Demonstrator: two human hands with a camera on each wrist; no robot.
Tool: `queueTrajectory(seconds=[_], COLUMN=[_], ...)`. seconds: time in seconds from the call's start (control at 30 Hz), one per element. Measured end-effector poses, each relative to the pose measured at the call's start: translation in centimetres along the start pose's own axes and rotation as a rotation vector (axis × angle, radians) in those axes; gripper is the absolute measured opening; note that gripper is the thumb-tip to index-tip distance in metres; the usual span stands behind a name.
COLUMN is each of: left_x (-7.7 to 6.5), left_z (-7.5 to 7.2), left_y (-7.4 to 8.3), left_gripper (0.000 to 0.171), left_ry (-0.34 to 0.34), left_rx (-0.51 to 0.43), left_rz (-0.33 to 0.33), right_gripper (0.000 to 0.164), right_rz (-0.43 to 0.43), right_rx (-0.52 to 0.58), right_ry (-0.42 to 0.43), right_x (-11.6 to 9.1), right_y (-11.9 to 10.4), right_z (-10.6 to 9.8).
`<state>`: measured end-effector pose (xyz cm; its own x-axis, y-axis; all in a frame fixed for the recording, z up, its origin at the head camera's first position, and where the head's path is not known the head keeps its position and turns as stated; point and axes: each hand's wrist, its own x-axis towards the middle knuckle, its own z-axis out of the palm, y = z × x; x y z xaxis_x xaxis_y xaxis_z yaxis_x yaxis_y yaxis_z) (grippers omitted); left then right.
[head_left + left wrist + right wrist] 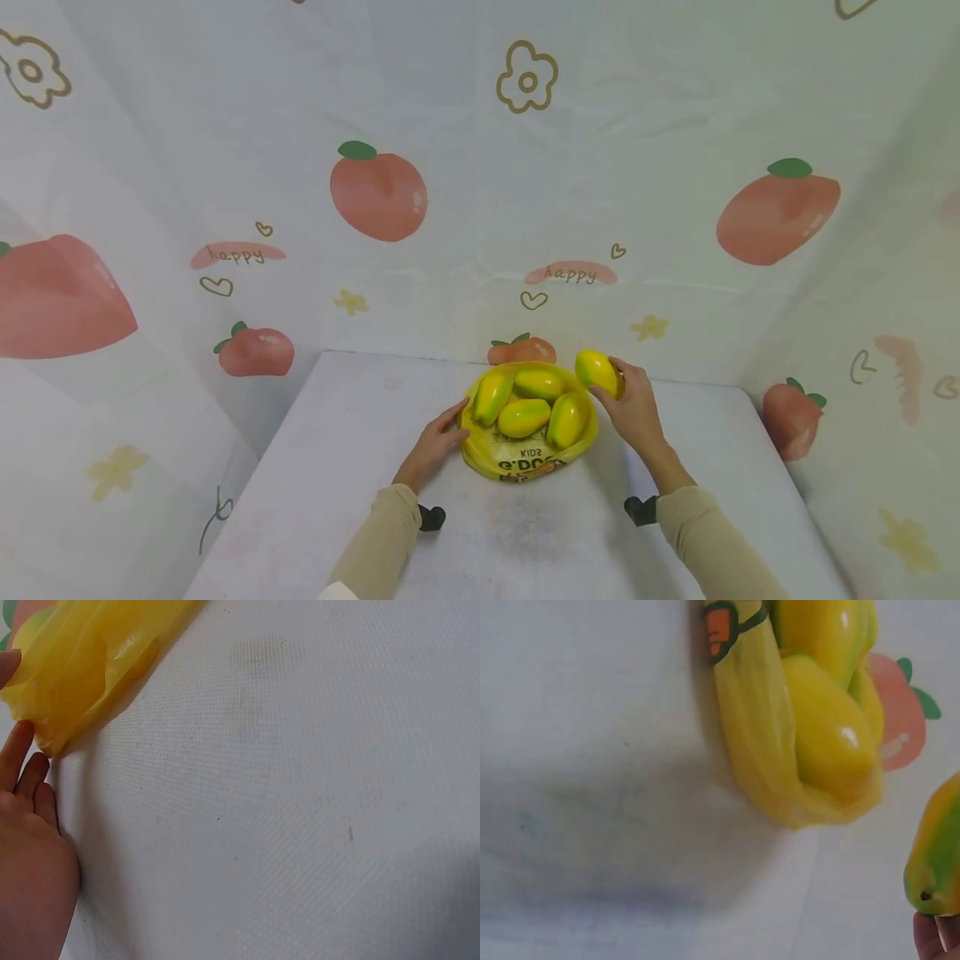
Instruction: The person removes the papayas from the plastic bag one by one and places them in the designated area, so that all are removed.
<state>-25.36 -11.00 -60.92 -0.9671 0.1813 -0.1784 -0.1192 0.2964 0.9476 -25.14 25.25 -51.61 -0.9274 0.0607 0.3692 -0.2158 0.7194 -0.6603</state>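
Observation:
A yellow plastic bag [487, 458] with dark print lies spread like a bowl on the table, its rim standing up around several yellow-green mangoes [524, 417]. Against the bag's left edge rests my left hand [431, 446], its fingers fairly straight; in the left wrist view the fingers [16, 754] touch the yellow plastic. My right hand [633, 408] grips another mango [597, 372] just past the bag's upper right rim. The right wrist view catches this mango [939, 851], green along one side with a dark stem spot, held above the fingertips.
The white table [525, 542] has faint stains. Behind and on both sides hangs a pale cloth [465, 275] printed with peaches, flowers and hearts. The table's back edge runs close behind the bag.

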Motion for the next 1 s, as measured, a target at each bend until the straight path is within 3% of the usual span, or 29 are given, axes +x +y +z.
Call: queueTrajectory(seconds=[0.57, 1.0], left_x=[-0.1, 0.0], left_z=[0.0, 0.1], left_y=[0.1, 0.0], left_gripper=[0.062, 0.063], left_ry=[0.008, 0.010], left_rx=[0.019, 0.024], left_rz=[-0.011, -0.010], right_gripper=[0.067, 0.065], right_rz=[0.228, 0.275], right_rx=[-0.039, -0.101], right_ry=[-0.072, -0.076], right_x=[-0.6, -1.3], right_y=[3.8, 5.9], right_z=[-0.8, -0.7])
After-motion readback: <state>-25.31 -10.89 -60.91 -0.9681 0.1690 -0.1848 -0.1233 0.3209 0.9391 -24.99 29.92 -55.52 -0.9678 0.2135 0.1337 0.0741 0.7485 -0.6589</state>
